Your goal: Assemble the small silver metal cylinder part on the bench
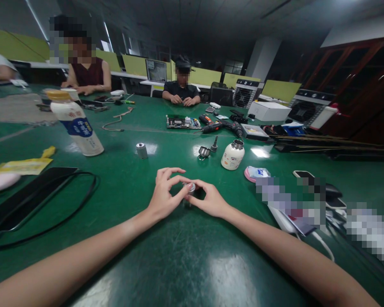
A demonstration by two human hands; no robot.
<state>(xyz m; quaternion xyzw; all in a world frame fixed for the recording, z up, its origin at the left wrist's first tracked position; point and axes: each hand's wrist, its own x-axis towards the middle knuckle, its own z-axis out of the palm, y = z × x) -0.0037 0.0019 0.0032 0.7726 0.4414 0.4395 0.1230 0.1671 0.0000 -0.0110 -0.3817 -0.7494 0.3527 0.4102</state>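
Just ahead of the forearms, the left hand [166,189] and right hand [213,200] meet over the green table [185,264]. The small metal piece [193,187] sits between their fingertips, pinched by thumb and forefinger from both sides, so neither hand is clearly nearer. It lies to the right of the left fingers and to the left of the right ones. Its long axis looks roughly upright, though the fingers hide too much to be sure. Beyond, well apart from the hands, a metal can [141,151] stands to the left, a metal cup [204,152] lies almost straight ahead, and an open white jar [232,157] is to the right.
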